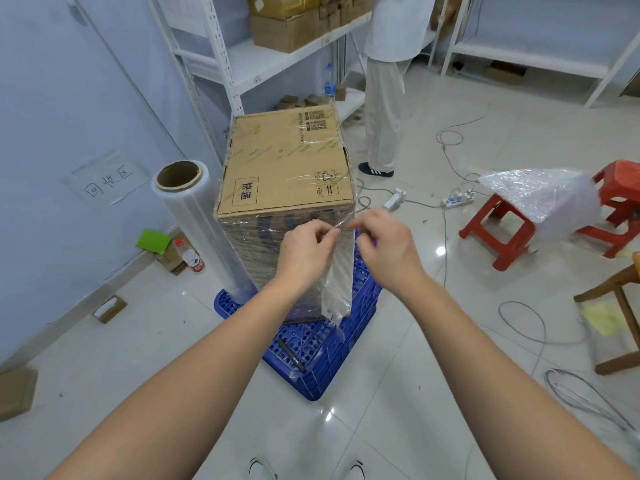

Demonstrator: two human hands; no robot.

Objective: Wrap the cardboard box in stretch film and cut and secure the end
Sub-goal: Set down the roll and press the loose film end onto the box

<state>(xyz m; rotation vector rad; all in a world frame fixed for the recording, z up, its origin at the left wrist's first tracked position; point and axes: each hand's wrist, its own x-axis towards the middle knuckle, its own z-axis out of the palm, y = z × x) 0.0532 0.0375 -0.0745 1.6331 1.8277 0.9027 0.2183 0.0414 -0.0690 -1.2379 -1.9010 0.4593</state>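
both hands, left hand (304,251) and right hand (384,247), side by side, pinching the stretch film (337,271) on the cardboard box (284,161)

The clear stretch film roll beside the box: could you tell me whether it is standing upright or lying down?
Upright: the clear stretch film roll stands on end on the blue plastic crate, its brown cardboard core opening facing up.

Both hands (346,247) pinching film (337,271)

Box base: my hands (304,251) (384,251) and forearms hide the tall brown cardboard box's (287,161) lower near face.
Standing person (388,81): cut off above the waist by the top edge.
Box print: too small for me to read.
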